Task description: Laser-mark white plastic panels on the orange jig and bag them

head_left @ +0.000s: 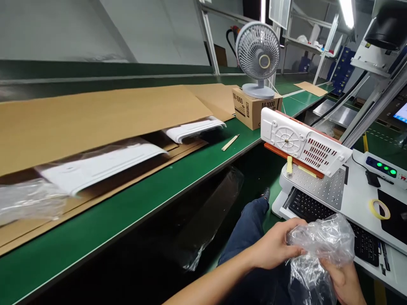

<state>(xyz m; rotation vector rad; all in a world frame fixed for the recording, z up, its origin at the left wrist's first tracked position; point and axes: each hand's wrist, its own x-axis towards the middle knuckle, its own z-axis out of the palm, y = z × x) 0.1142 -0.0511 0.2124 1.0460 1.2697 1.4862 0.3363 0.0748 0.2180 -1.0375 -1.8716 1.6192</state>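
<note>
Green benchtop (178, 173) runs from 8 o'clock towards 1. At 4 to 5 o'clock, the left hand (277, 246) pinches a crumpled clear plastic bag (330, 241); the right hand (345, 281) grips it too, its fingers mostly hidden by film, its wrist cut off by the frame. Glare obscures any contents. At 2 o'clock, a white slotted panel (303, 142) stands tilted, partly hiding an orange piece (294, 161). At 9, blurred white parts (104, 167) lie half covered by cardboard (104, 123).

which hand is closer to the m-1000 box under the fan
Left. The left hand, holding crumpled clear plastic, sits well short of the box; the right hand, on the same plastic, is farther back and right.
</note>
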